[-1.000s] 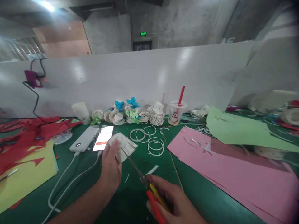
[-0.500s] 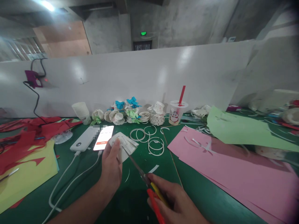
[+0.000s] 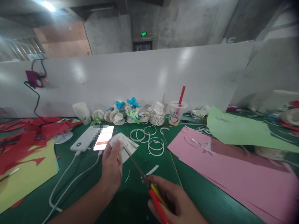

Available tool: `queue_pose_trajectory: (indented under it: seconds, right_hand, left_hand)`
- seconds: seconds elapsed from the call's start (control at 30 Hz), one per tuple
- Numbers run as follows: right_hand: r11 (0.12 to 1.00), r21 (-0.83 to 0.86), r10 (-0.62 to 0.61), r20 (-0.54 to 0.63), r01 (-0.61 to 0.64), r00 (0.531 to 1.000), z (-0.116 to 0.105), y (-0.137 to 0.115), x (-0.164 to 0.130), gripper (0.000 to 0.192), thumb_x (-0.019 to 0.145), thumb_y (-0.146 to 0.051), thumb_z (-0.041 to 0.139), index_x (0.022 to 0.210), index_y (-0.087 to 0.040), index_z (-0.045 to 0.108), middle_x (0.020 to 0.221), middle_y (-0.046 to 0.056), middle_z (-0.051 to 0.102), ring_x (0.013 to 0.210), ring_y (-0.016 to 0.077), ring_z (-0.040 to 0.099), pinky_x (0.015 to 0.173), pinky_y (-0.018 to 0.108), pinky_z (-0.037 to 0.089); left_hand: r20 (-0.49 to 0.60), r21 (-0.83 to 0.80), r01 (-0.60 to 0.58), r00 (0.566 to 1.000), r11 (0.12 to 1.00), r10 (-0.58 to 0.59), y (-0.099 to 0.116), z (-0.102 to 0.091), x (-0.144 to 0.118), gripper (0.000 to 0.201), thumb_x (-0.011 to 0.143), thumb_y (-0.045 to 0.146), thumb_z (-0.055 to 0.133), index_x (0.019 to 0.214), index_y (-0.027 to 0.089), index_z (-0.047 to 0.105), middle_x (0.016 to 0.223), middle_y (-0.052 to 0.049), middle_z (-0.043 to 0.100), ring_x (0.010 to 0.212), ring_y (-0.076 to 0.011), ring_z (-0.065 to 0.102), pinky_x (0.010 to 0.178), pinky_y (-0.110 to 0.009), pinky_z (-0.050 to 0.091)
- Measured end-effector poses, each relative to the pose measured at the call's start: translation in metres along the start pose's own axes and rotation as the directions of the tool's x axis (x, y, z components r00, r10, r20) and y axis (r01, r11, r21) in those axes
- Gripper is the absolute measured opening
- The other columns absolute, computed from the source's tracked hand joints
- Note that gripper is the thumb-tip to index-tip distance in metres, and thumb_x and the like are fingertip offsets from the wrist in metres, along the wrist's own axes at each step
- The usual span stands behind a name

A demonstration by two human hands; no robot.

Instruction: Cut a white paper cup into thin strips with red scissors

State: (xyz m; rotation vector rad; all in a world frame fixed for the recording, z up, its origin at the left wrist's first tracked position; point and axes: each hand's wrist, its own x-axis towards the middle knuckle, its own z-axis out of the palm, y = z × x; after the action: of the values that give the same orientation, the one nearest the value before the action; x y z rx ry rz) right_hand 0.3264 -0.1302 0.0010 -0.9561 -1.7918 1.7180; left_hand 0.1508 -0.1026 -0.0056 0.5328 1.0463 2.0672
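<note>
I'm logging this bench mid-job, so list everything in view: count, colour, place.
paper cup piece: one, white, held above the mat
scissors: one, red and yellow handles, blades at the cup piece
paper rings: several, white, on the green mat
phone: one, screen lit, left of the cup piece
power bank: one, white, beside the phone
drink cup: one, clear with red straw, by the white board
paper flowers: a cluster, white, blue, green, along the board
pink paper: sheets, right
green paper: one sheet, right rear
red scraps: many, left
yellow paper: one sheet, left
left hand: holds the cup piece
right hand: grips the scissors
</note>
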Motion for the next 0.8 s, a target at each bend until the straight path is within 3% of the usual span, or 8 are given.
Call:
queue_pose_trajectory:
  seconds: [0.27,0.6,0.8]
  right_hand:
    - [0.998,0.055,0.015,-0.025,-0.013,1.0,0.0027,0.0077,0.0004,0.038,0.075,-0.039,0.061,0.106,-0.018,0.058,0.066,-0.004,0.041,0.057,0.0112,0.037,0.052,0.023,0.034]
    - [0.998,0.057,0.036,-0.013,-0.035,0.999,0.0003,0.0058,-0.0006,0.039,0.076,-0.036,0.061,0.11,-0.018,0.057,0.074,0.0,0.049,0.062,0.013,0.042,0.057,0.025,0.037]
    - [0.984,0.18,-0.013,0.005,0.012,1.0,0.0035,0.0009,0.0012,0.029,0.078,-0.037,0.06,0.099,-0.017,0.062,0.067,-0.004,0.044,0.058,0.0101,0.037,0.051,0.021,0.031]
  left_hand:
    - [0.012,-0.002,0.012,1.0,1.0,-0.012,-0.0018,-0.0033,-0.0008,0.035,0.069,0.032,0.071,0.1,0.019,0.061,0.084,-0.003,0.07,0.076,-0.0189,0.067,0.074,-0.032,0.053]
    - [0.096,0.046,0.038,0.994,0.998,-0.042,-0.0021,-0.0059,-0.0048,0.033,0.073,0.032,0.067,0.103,0.021,0.059,0.087,-0.003,0.068,0.074,-0.018,0.066,0.069,-0.03,0.053]
    - [0.098,0.032,0.038,0.994,0.999,-0.041,-0.0031,-0.007,-0.0045,0.031,0.074,0.031,0.066,0.102,0.02,0.06,0.088,-0.003,0.068,0.076,-0.0179,0.066,0.069,-0.03,0.053]
